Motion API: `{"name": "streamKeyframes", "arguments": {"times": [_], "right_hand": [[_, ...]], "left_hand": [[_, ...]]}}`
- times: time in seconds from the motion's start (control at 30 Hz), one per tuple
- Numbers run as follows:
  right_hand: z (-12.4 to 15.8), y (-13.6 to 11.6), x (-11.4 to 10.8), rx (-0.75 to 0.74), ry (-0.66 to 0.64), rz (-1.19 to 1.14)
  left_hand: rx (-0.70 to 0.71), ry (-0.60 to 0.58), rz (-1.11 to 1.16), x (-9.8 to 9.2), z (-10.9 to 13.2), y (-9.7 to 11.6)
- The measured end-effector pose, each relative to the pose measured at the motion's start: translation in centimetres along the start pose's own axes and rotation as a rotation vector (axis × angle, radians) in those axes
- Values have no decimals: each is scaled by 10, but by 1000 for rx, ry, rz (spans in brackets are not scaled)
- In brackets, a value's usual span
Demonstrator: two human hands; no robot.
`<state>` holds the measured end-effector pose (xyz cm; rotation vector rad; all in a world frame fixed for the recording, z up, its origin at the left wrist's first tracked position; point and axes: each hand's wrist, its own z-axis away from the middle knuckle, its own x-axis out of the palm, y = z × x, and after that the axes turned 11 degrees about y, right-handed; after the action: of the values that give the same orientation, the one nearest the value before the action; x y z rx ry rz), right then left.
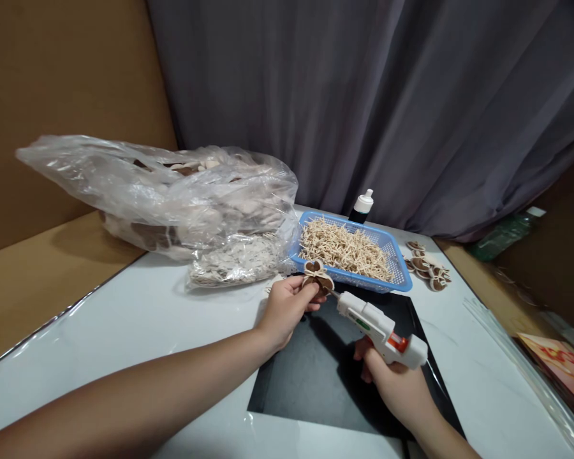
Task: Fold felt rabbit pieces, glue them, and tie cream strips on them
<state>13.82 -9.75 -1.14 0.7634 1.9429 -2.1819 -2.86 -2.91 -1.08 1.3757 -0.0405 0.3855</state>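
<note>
My left hand (289, 306) pinches a small brown felt flower-shaped ornament (321, 278) with a cream edge and a little cream bow on it. Wrapped round the handle of a white hot glue gun (370, 319) is my right hand (390, 376). The gun's nozzle points left and meets the ornament's lower right edge; whether it touches I cannot tell. Both hands are above a black mat (310, 376). Just behind them, a blue plastic basket (402, 268) holds many small cream bows or string pieces (347, 248).
Large clear plastic bags (210, 197) of brown and cream pieces fill the back left. A white-capped bottle (363, 204) stands behind the basket. Several finished-looking brown ornaments (428, 268) lie to its right. A green plastic bottle (507, 233) and printed paper (562, 366) are at far right.
</note>
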Motion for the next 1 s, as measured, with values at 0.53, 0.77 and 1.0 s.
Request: {"name": "streamKeyframes", "arguments": {"times": [0.53,0.77,1.0], "right_hand": [[-3,7,-1,17,-10,-8],[-6,11,1,20,-22,-23],[-3,7,3,-10,16,-63]], "left_hand": [[-2,15,-2,0,0,0],[-6,26,-20,0,-1,1],[-5,29,-10,-1,0,1]]}}
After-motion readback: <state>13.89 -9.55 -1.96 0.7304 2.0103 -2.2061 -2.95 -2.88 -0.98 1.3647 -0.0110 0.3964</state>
